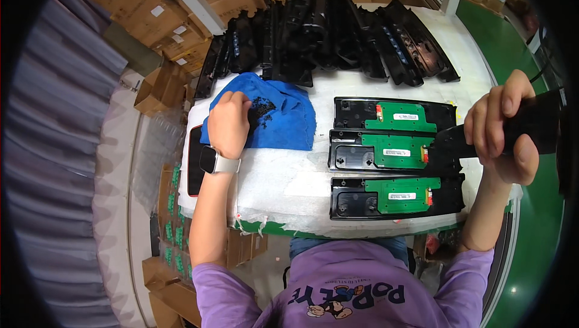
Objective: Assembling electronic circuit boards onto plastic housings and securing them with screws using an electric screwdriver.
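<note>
My left hand rests on a blue cloth that carries a heap of small black screws; the fingers curl down at the pile, and whether they pinch a screw is hidden. A watch sits on that wrist. My right hand is closed around a black power screwdriver, whose nose points left at the right end of the middle of three black plastic housings. Each housing carries a green circuit board.
A row of several black plastic housings leans at the back of the white foam-covered table. Cardboard boxes stack behind and to the left. A red-edged phone lies at the table's left edge. Green floor runs on the right.
</note>
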`<action>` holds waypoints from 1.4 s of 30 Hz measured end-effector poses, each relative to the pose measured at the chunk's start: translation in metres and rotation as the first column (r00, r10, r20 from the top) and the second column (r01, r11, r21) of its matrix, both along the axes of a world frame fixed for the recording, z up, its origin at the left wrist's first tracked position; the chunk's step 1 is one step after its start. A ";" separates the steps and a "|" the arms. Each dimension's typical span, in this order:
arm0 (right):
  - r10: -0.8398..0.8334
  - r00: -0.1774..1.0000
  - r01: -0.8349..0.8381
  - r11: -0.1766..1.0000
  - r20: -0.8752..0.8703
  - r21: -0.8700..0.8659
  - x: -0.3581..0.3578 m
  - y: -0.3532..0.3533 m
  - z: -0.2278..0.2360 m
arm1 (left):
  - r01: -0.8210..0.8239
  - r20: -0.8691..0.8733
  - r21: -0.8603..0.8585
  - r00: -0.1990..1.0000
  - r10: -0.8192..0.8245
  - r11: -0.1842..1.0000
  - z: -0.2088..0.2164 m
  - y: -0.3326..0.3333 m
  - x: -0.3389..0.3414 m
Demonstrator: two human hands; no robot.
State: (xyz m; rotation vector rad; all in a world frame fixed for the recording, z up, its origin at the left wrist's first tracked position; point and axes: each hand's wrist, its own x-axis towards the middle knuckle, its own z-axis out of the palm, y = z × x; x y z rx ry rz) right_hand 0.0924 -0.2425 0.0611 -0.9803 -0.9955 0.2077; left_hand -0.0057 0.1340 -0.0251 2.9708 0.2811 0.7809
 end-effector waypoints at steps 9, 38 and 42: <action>-0.076 0.997 0.076 0.997 0.034 -0.020 -0.005 0.015 0.000 | 0.192 0.343 -0.764 0.930 -0.136 -0.616 0.004 -0.061 0.017; 0.358 0.933 -0.326 0.874 -0.023 0.361 -0.007 0.026 -0.009 | -0.024 0.079 -0.989 0.748 -0.659 -0.147 0.009 -0.157 0.003; 0.405 0.913 -0.345 0.837 -0.056 0.424 -0.006 0.028 -0.021 | 0.020 0.078 -0.995 0.739 -0.669 -0.095 0.011 -0.157 0.004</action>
